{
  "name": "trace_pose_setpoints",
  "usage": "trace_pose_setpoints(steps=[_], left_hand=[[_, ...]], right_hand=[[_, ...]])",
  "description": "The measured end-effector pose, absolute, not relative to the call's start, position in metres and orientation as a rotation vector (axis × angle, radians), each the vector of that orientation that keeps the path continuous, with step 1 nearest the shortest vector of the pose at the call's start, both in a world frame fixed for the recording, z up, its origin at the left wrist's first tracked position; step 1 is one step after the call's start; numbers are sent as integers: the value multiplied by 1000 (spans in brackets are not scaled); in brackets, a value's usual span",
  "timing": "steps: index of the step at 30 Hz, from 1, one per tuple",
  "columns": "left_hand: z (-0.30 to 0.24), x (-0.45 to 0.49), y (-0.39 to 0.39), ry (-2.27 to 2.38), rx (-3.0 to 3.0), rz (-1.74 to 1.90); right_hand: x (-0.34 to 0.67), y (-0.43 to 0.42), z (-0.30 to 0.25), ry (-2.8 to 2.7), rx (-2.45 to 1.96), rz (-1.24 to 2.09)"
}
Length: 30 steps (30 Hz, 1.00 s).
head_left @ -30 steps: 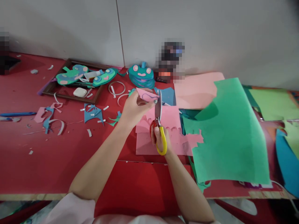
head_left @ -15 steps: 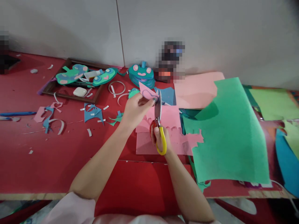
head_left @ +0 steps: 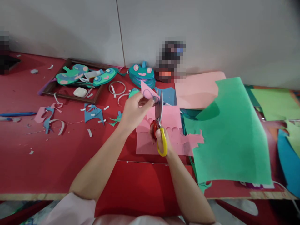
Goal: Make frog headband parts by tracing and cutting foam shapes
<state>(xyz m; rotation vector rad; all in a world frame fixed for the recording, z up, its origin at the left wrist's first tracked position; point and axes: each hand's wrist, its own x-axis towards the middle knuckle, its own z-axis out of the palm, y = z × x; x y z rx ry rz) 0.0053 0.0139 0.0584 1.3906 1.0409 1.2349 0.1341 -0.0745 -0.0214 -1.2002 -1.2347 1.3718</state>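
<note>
Between the thumb and fingers of my left hand [head_left: 137, 107] is a small pink piece of paper [head_left: 147, 91] with a curved outline drawn on it. My right hand [head_left: 164, 139] grips scissors [head_left: 159, 109] with one yellow and one red handle, its fingers through the loops. The blades point up and away from me, and they meet the right edge of the pink piece beside my left thumb. Below both hands lie pink paper sheets [head_left: 164, 145] with scalloped cut edges. A large green sheet [head_left: 234, 137] rests to the right of my right hand.
Behind my hands sits a green face-shaped paper cutout stack [head_left: 142, 76]. A brown frame [head_left: 87, 99] holds more cutouts at the back left. Paper scraps [head_left: 93, 114] and blue pens [head_left: 18, 114] lie on the left. A peach sheet [head_left: 197, 90] lies near the wall.
The pink piece has shifted and turned very slightly in my left hand. The scissors' blades have tilted a little to the right. Everything else is in the same place.
</note>
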Motion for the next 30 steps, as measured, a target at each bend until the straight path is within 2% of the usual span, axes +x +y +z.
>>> trace_pose_setpoints(steps=[30], left_hand=[[61, 5, 13, 1114, 1513, 1181]], right_hand=[[134, -74, -20, -1191, -1203, 1376]])
